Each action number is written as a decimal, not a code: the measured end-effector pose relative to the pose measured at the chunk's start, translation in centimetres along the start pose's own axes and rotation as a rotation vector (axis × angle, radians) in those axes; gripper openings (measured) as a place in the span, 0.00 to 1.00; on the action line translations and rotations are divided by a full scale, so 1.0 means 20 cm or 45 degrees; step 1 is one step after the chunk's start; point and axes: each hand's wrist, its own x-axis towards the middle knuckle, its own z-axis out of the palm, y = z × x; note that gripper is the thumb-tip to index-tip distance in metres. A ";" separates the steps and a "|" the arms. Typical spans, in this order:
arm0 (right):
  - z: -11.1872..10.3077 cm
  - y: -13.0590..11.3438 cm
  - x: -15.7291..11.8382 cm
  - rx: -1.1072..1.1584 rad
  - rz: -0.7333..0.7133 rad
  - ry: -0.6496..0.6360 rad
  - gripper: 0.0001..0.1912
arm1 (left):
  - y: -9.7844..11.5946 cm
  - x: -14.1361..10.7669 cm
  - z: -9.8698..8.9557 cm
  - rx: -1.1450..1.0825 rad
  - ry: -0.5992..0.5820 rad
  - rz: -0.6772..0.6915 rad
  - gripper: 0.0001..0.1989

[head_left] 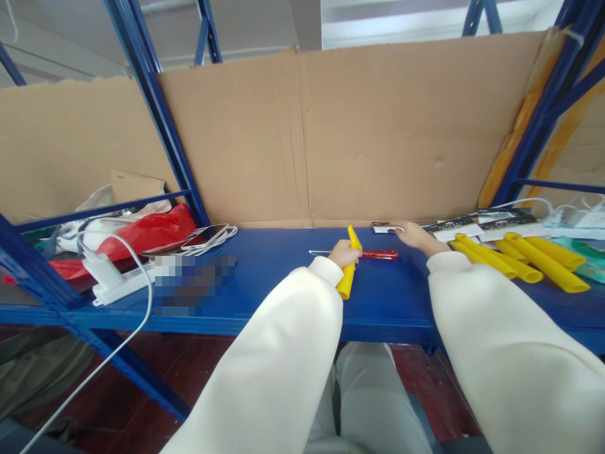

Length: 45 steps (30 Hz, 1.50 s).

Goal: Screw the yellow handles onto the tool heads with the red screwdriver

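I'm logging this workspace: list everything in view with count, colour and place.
Held tube: one, yellow, centre
Loose tubes: several, yellow, right
Screwdriver: one, red handle, centre
Small packet: one, black and white, centre right
Other packets: several, black and white, right rear
Power strip: one, white, left
Coiled cable: one, white, left rear
Crumpled sheet: one, red, left
Worktop: one, blue, middle
Cardboard: several sheets, brown, back
Frame posts: several, blue, both sides
Legs: two, pale, bottom
Left hand: one, white-sleeved, around held tube
Right hand: one, white-sleeved, at small packet

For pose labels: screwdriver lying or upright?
Lying: the screwdriver stretches sideways along the blue shelf, shaft and red handle showing either side of the left hand.
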 end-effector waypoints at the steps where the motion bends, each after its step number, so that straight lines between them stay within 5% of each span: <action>1: -0.01 -0.05 0.00 0.085 -0.068 0.008 0.28 | 0.01 0.00 0.00 -0.030 0.003 -0.006 0.05; 6: -0.01 -0.29 -0.04 0.362 -0.238 -0.040 0.23 | 0.03 -0.01 0.00 -0.184 0.059 -0.004 0.07; 12: 0.05 -0.33 -0.06 0.653 -0.293 -0.076 0.17 | 0.04 -0.02 0.00 -0.355 0.083 -0.008 0.11; 18: 0.05 -0.39 -0.07 1.362 0.024 -0.150 0.09 | 0.07 -0.05 -0.01 -0.696 0.027 0.021 0.10; 24: -0.02 -0.45 -0.11 1.934 0.266 -0.443 0.15 | 0.12 -0.06 0.02 -0.846 -0.069 -0.022 0.13; 35: -0.06 -0.49 -0.12 2.129 0.600 -0.571 0.18 | 0.10 -0.03 0.04 -0.779 -0.169 -0.072 0.09; 45: -0.03 -0.46 -0.11 2.217 0.540 -0.627 0.18 | 0.08 -0.02 0.03 -0.853 -0.207 -0.053 0.05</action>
